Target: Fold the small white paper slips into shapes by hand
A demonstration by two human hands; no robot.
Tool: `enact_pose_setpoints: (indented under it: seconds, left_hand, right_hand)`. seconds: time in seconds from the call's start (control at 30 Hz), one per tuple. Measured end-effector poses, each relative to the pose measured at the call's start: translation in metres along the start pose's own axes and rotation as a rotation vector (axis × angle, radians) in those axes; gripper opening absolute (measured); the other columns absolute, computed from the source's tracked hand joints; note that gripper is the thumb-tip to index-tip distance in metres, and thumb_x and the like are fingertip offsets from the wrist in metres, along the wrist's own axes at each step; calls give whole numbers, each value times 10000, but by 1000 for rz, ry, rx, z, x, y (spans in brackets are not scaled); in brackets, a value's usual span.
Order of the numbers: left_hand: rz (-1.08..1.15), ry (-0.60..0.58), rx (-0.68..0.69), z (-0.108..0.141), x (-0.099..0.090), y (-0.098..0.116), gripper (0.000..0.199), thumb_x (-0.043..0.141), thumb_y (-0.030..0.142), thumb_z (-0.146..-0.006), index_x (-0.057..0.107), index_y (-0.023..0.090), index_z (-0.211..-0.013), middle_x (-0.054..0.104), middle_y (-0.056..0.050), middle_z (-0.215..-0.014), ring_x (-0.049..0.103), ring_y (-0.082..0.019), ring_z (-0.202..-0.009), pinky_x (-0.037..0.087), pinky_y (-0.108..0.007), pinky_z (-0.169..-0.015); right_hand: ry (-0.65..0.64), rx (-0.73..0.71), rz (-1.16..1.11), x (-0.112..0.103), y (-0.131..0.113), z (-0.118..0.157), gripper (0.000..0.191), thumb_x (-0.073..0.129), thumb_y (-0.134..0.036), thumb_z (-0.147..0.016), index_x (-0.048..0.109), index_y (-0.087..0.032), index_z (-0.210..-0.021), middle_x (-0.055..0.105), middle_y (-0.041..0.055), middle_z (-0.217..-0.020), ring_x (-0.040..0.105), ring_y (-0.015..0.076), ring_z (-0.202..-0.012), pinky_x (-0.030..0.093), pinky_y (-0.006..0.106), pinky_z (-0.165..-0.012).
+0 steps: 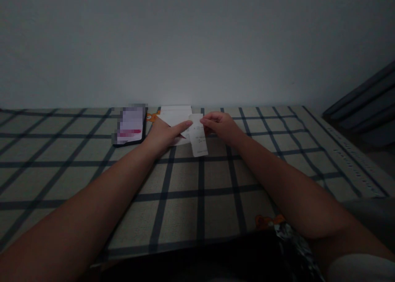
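A narrow white paper slip point(199, 140) with faint print hangs between my two hands over the checked cloth. My left hand point(166, 135) pinches its left edge, thumb on top. At its upper right edge, the thumb and fingertips of my right hand point(218, 123) are closed on the same slip. Behind my left hand, a larger white sheet point(175, 112) lies on the cloth and is partly covered by that hand. The lower fingers of both hands are mostly hidden.
A phone point(131, 125) with a lit, partly blurred screen lies at the left. The checked cloth point(182, 212) reaches back to a plain wall point(197, 47). Dark folded fabric point(367, 105) is at the right, and a dark, shiny item point(296, 249) is at the near edge.
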State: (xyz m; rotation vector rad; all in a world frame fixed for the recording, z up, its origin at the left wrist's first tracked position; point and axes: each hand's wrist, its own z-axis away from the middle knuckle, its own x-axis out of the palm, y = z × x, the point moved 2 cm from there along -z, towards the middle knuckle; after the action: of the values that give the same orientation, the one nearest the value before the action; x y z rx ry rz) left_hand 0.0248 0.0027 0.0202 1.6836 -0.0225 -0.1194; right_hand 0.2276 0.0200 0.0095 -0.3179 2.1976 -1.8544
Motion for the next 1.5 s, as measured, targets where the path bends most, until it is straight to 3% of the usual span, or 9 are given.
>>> enact_pose_setpoints:
  seconds: [0.13, 0.33, 0.47, 0.57, 0.7, 1.03, 1.2, 1.33, 1.5]
  left_hand:
    - [4, -34, 11, -2, 0, -5, 516, 899, 385, -674, 739, 145, -1102, 781, -134, -1146, 751, -260, -897, 632, -329, -689]
    - [-36, 33, 75, -4, -1, -5, 412, 868, 381, -713, 748, 137, -1023, 789, -120, -1053, 726, -214, -789, 606, -296, -639]
    - [-58, 52, 112, -2, 0, -1, 376, 842, 389, -744, 749, 129, -999, 790, -117, -1038, 729, -228, -806, 618, -318, -657]
    - [-56, 45, 136, -3, -1, -3, 401, 841, 427, -748, 746, 127, -996, 789, -120, -1038, 733, -244, -831, 623, -334, -676]
    - [-47, 96, 135, -7, -5, -7, 403, 849, 467, -733, 754, 146, -957, 793, -119, -1035, 743, -258, -847, 625, -354, -720]
    - [-175, 179, 114, -6, -9, -5, 375, 838, 512, -742, 759, 159, -842, 796, -107, -888, 744, -276, -808, 603, -359, -719]
    - [18, 197, 84, -9, -7, -8, 372, 882, 438, -698, 760, 151, -901, 793, -119, -1033, 748, -255, -857, 628, -341, -735]
    - [252, 85, 14, -12, -3, -8, 391, 860, 381, -709, 737, 140, -991, 768, -132, -1128, 756, -245, -906, 644, -326, -738]
    - [392, -35, -95, -15, -4, -6, 552, 648, 645, -814, 709, 147, -1045, 771, -159, -1013, 775, -312, -855, 653, -391, -680]
  right_hand:
    - [35, -12, 22, -1, 1, -1, 292, 785, -440, -827, 696, -165, -867, 740, 24, -764, 701, 145, -688, 612, 298, -701]
    - [-53, 112, -111, 4, 4, -1, 196, 799, -307, -808, 708, -186, -933, 766, 18, -839, 722, 152, -743, 620, 294, -720]
    - [-29, 111, -86, 4, 5, -1, 152, 787, -295, -824, 692, -177, -838, 745, 13, -783, 697, 138, -701, 605, 272, -680]
    - [-1, 88, -89, 3, 5, -1, 158, 792, -297, -824, 697, -176, -859, 743, 10, -783, 690, 135, -704, 596, 265, -675]
    - [-64, 115, -102, 5, 6, -1, 169, 795, -280, -819, 732, -170, -931, 768, 35, -872, 707, 149, -762, 604, 292, -726]
    - [-55, 173, -64, 6, 1, 1, 71, 772, -198, -801, 738, -178, -860, 749, 19, -806, 680, 143, -715, 579, 287, -704]
    - [3, 205, -19, 5, 1, 1, 104, 767, -249, -785, 720, -169, -832, 710, 17, -770, 631, 132, -676, 538, 261, -649]
    - [132, 146, -27, -2, 4, -3, 174, 733, -332, -772, 676, -187, -851, 663, -6, -751, 586, 125, -646, 473, 238, -575]
    - [164, 114, 1, -9, 7, -6, 250, 734, -385, -709, 644, -195, -845, 637, -12, -742, 580, 138, -653, 454, 249, -575]
